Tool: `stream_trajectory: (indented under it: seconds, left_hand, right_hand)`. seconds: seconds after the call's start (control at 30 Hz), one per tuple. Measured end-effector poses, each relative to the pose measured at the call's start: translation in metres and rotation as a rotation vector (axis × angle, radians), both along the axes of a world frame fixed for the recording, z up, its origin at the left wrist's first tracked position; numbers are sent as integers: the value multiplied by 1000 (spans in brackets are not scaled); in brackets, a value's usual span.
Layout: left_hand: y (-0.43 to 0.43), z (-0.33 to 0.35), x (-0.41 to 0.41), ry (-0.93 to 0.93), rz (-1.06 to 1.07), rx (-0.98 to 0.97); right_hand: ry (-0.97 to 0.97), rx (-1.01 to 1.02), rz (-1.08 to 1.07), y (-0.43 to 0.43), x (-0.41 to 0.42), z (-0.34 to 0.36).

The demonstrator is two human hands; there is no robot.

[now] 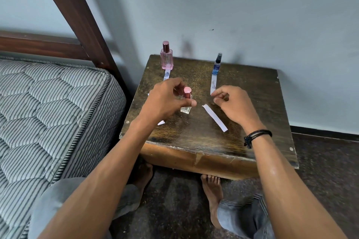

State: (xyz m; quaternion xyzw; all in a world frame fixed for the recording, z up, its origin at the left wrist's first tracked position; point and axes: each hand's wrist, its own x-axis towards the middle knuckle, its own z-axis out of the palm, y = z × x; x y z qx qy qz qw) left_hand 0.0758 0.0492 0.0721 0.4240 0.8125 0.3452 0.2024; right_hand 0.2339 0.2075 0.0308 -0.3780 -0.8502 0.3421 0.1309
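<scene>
Setting: perfume bottles and paper tester strips were laid out on a small dark wooden table, viewed from above.
Left hand: the left hand was curled round a small clear bottle with a pink cap, the thumb laid across its front. The bottle stood upright near the table's middle.
Right hand: the right hand was held low over the table with its fingers curled. Its fingertips met at the near end of the right strip, but whether that strip was pinched could not be told.
Done: a tall pink bottle at far left had the marked left strip laid just in front of it. A slim blue spray at far right had the right strip, so two scents were judged already sampled.
Left: a blank strip lay untouched between the hands. The clear bottle was still capped, so its spraying was judged yet to come.
Half hidden: another strip end was seen under the left wrist.
Surroundings: a striped mattress and a dark bed frame were seen at left, and a pale wall lay beyond.
Obstacles: the far bottles stood well apart from the hands, and only the cap was judged to be in the way.
</scene>
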Motion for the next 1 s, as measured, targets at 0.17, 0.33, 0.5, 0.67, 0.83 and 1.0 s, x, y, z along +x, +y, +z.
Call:
stream_trajectory:
  seconds: [0.17,0.33,0.5,0.67,0.83,1.0]
  left_hand:
    - [-3,7,-3,-34,-66,-22]
    - [-8,17,-10,-68,-24,186]
    - [-13,18,11,-19,306,887]
    - [-16,-4,39,253,115,1015]
    - [-18,-46,69,542,-332,807]
    - [-12,-70,74,637,-729,364]
  right_hand:
    - [-89,17,107,-6,-5,-4]
    - [-117,33,155,-6,-7,-6]
    - [-144,81,168,-8,-9,-6]
    - [-187,130,182,-9,-12,-6]
    - [-174,114,190,-7,-13,-7]
    - [-155,162,180,-6,-9,-9]
